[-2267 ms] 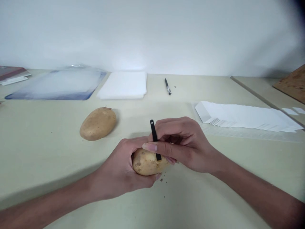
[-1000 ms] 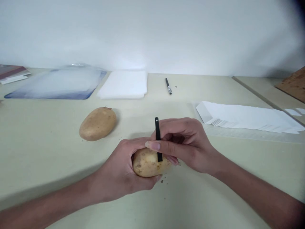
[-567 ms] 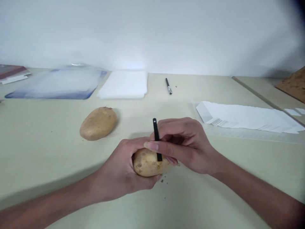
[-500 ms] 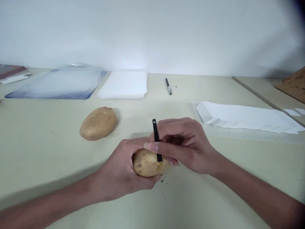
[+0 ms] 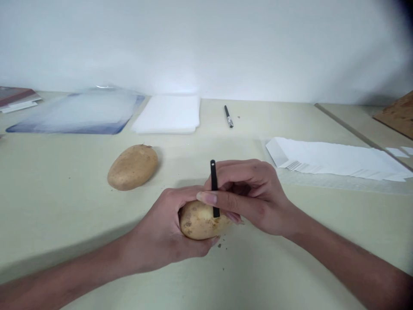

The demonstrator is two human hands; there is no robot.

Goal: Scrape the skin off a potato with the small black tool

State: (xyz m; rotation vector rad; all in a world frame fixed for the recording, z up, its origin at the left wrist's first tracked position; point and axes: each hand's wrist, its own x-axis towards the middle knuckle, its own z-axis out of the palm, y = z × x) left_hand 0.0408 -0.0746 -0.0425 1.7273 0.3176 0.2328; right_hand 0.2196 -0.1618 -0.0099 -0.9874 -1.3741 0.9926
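Note:
My left hand [image 5: 167, 230] is wrapped round a potato [image 5: 200, 221], with the thumb along its near side and the fingers behind it. Between the thumb and fingers of my right hand [image 5: 248, 193] is a thin black tool [image 5: 214, 183] with a small hole at its top end. The tool's lower end touches the potato's upper surface, where a pale patch shows. Part of the potato is hidden under my right hand. A second potato [image 5: 133, 167] lies on the table to the left. Small dark crumbs [image 5: 220, 246] lie just in front of the held potato.
Behind are a blue-edged clear folder [image 5: 84, 113], a stack of white paper [image 5: 169, 114] and a black pen [image 5: 228, 116]. White envelopes or papers [image 5: 335, 158] lie fanned out at the right. A brown board [image 5: 398, 114] is at the far right, a reddish book [image 5: 16, 97] at the far left.
The top of the black tool has tilted slightly to the right, so it stands more upright. My right hand has shifted a little to the right. My left hand and the potato have barely moved.

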